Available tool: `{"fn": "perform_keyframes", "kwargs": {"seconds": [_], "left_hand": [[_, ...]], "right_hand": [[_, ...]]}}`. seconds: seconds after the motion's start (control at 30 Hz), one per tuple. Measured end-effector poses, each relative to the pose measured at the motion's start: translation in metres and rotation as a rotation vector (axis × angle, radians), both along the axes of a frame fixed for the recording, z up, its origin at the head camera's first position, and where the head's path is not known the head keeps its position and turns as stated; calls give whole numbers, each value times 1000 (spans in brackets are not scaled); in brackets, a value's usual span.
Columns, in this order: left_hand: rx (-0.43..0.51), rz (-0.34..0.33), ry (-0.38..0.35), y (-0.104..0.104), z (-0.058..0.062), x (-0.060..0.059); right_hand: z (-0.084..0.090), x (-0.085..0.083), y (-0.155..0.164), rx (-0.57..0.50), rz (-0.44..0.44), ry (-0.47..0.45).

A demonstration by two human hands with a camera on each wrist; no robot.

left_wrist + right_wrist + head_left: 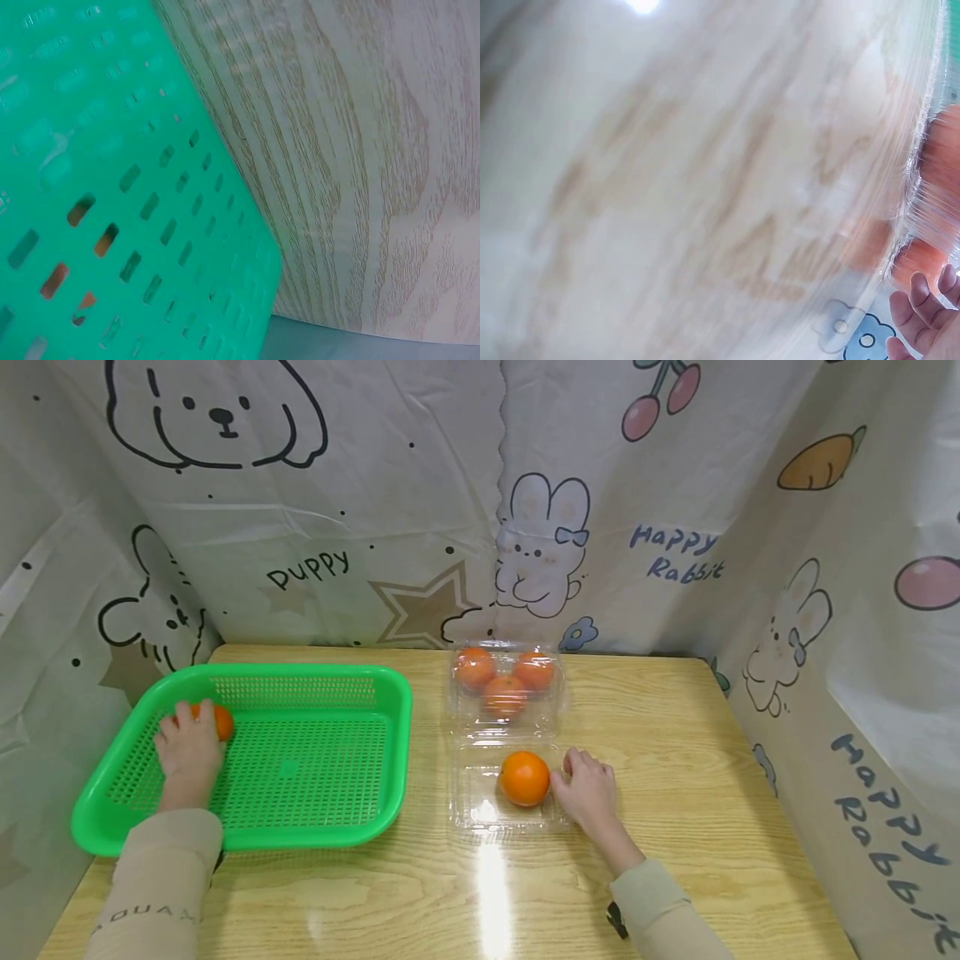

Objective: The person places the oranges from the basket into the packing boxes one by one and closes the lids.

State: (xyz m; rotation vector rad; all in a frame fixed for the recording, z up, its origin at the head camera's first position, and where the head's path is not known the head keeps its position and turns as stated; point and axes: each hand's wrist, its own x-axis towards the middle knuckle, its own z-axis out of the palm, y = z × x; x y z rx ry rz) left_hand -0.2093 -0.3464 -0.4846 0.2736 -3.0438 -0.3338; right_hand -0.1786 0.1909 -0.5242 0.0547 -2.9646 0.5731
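A person's left hand (187, 745) cupped one orange (222, 722) inside the green basket (315, 681) on the worktop (675, 760), its grip curled round the fruit. The right hand (588, 789) touched another orange (524, 777) in the open clear clamshell (480, 810), fingers (572, 766) loosely curled beside it, seemingly mid-transfer. Closing round that fruit looked the likely next need.

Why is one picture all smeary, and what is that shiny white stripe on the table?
The right wrist view is smeared by motion blur, so the table grain streaks and only the fingertips look fairly sharp. The head view is sharp; the white stripe is lamp glare on the glossy tabletop, below the clear plastic box. The left wrist view is clear, just very close to the green basket.
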Motion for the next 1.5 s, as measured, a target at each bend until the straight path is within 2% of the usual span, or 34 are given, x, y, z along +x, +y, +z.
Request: {"fn": "perform_keyframes", "kwargs": {"seconds": [0.57,0.9,1.13,1.5], "left_hand": [[49,44,7,-3,-7,0],[69,1,18,2,-4,-1],[87,-26,77,10,-3,-1],[112,-104,193,28,-1,-3]], "right_hand": [[0,0,0,6,1,-10],[-1,0,1,-2,4,-2],[-1,0,1,4,6,9],[0,-1,1,1,9,-12]]}}
